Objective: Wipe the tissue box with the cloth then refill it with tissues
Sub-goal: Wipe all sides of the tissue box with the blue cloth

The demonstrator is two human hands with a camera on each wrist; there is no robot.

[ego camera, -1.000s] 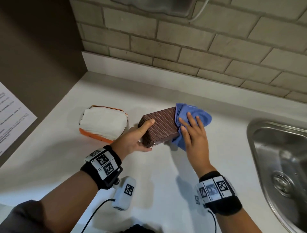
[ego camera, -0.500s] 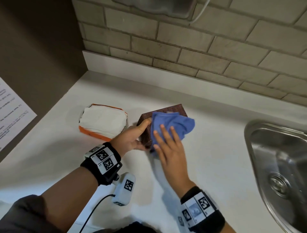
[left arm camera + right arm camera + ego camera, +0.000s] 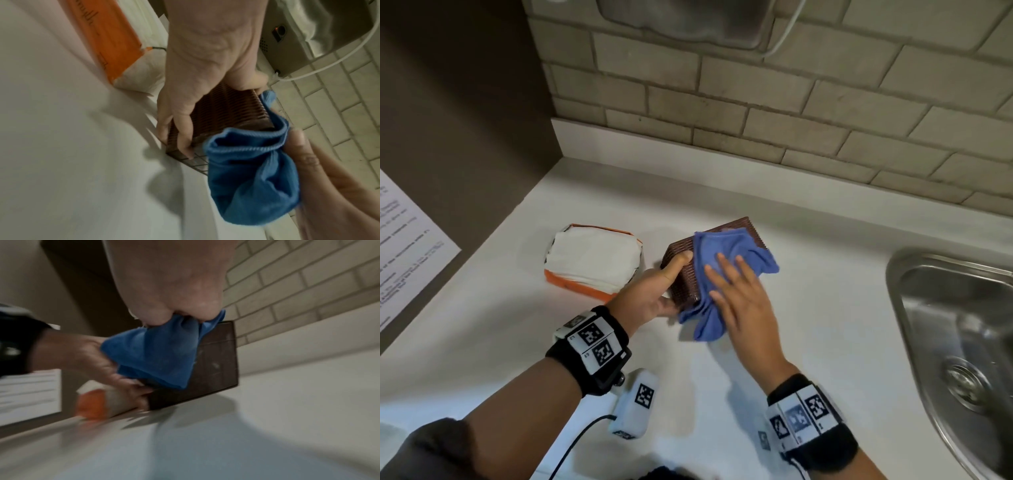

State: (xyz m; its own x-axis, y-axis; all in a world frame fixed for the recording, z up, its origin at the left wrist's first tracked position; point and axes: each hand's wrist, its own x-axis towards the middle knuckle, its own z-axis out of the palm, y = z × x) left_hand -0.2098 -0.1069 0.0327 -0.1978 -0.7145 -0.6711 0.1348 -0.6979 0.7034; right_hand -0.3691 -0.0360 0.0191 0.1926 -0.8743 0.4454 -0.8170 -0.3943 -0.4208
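A brown woven tissue box (image 3: pixel 743 225) stands tilted on the white counter (image 3: pixel 825 274). My left hand (image 3: pixel 657 291) grips its left end, thumb on top and fingers underneath; the left wrist view shows the same hold on the box (image 3: pixel 222 113). A blue cloth (image 3: pixel 726 250) is draped over the box top and hangs off its near corner. My right hand (image 3: pixel 739 294) presses the cloth down with straight, spread fingers. In the right wrist view the cloth (image 3: pixel 156 353) bunches under my palm against the box (image 3: pixel 218 360). A white tissue pack in orange wrap (image 3: pixel 592 257) lies to the left.
A steel sink (image 3: pixel 955 325) is set into the counter at the right. The brick wall (image 3: pixel 791 120) runs along the back, with a metal dispenser (image 3: pixel 688 20) and its cord above. A dark side wall with a paper notice (image 3: pixel 404 246) closes the left.
My right hand swept the cloth from the box's right end onto its top, then drew it toward the near corner. The left hand kept its grip on the box.
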